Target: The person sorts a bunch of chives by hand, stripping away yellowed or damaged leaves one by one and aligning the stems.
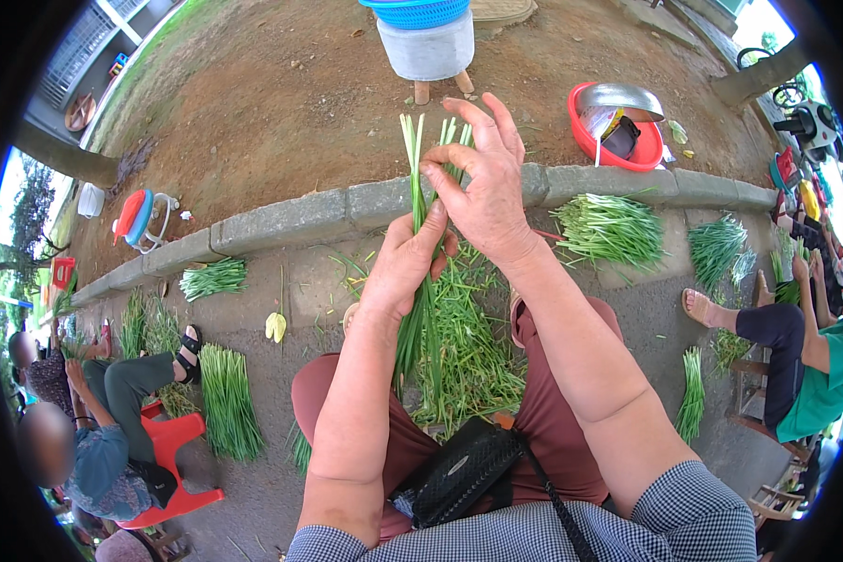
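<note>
A first-person view looks down on two bare hands holding a bundle of long green stalks (422, 318) in front of the body, raised above a heap of loose green trimmings (482, 361) between the knees. The bundle's long axis runs roughly away from the wearer, tilting a little to the left: dark leafy ends hang toward the lap, and pale cut ends point out toward a low stone kerb (281, 221)

The left hand (405, 267) is the nearer to the body. Its grip is closed around the middle of the bundle, thumb lying along the top, with leaves trailing below it and pale stems rising beyond

The right hand (485, 199) sits further out and to the right, closer to the pale ends. Its thumb and forefinger pinch together at the stems, just above the left thumb, while other fingers lift clear; how many stalks sit in that pinch is too small to tell. From this grip, the pale tips lie outward in two loose groups, one on its left and one partly hidden behind its fingers
</note>
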Motion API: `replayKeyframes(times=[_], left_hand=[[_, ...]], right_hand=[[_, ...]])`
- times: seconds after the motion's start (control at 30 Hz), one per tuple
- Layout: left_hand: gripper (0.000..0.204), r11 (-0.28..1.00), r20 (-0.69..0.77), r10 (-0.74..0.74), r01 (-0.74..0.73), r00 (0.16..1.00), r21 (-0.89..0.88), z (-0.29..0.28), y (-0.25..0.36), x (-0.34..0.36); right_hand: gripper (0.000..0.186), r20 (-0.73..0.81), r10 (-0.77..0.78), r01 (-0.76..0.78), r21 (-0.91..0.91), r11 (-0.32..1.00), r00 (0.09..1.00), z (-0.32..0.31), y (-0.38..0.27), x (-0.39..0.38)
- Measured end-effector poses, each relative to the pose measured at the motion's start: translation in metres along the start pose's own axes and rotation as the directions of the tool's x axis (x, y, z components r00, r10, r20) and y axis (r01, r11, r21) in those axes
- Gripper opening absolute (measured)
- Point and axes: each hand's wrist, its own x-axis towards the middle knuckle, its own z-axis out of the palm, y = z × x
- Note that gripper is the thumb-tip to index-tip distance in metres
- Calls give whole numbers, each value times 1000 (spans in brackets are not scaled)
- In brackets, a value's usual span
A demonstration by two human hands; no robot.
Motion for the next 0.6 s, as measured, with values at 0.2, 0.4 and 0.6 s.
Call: replayKeyframes(times=[0.2, 0.4, 0.6], left_hand=[[38, 998, -9, -37, 37, 999, -47, 2, 7, -3], [38, 996, -8, -37, 36, 999, -82, 0, 10, -5], [41, 986, 0, -55, 55, 998, -157, 1, 13, -5]], right_hand=[[7, -74, 34, -23, 142, 990, 997, 1, 8, 3], [7, -108, 75, -62, 122, 991, 991, -4, 6, 4], [26, -66, 555, -416, 592, 691, 829, -2, 32, 3]])
